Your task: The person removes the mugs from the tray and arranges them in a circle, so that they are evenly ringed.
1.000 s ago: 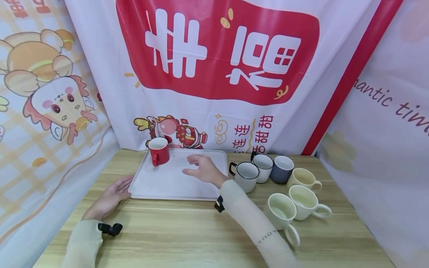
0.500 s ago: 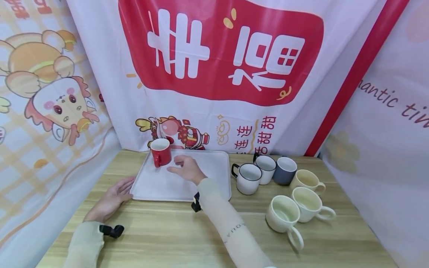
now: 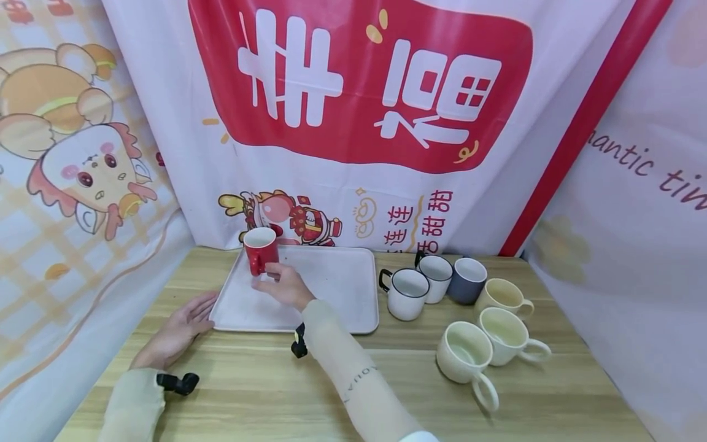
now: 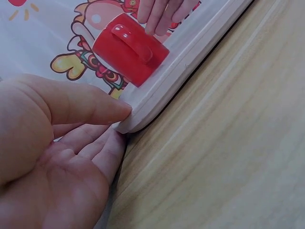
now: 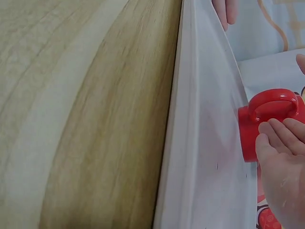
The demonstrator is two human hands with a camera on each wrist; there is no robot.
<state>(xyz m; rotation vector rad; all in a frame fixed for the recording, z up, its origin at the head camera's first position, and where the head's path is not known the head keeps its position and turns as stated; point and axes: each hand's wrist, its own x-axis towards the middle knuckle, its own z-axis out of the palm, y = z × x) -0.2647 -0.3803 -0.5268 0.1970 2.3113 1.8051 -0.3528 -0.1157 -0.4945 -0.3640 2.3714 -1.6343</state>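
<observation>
A red mug [image 3: 261,248], white inside, stands upright at the back left of a white rectangular tray [image 3: 326,288]. My right hand [image 3: 284,286] is beside the mug's right front, fingers extended and not curled round it. In the right wrist view its fingertips [image 5: 267,130] lie close to the red handle [image 5: 271,99]; whether they touch cannot be told. My left hand [image 3: 179,331] rests at the tray's left front corner. In the left wrist view its thumb [image 4: 119,110] touches the rim, with straight fingers [image 4: 97,143] against the side.
Right of the tray stand two white mugs [image 3: 407,298] with black rims, a dark grey-blue cup [image 3: 466,283], a yellow mug [image 3: 499,298] and two pale cream mugs [image 3: 465,353]. A printed curtain [image 3: 353,123] hangs behind the wooden table [image 3: 248,387].
My right hand has moved left across the tray to the red mug. The left hand stays at the tray corner, and the mugs have not moved.
</observation>
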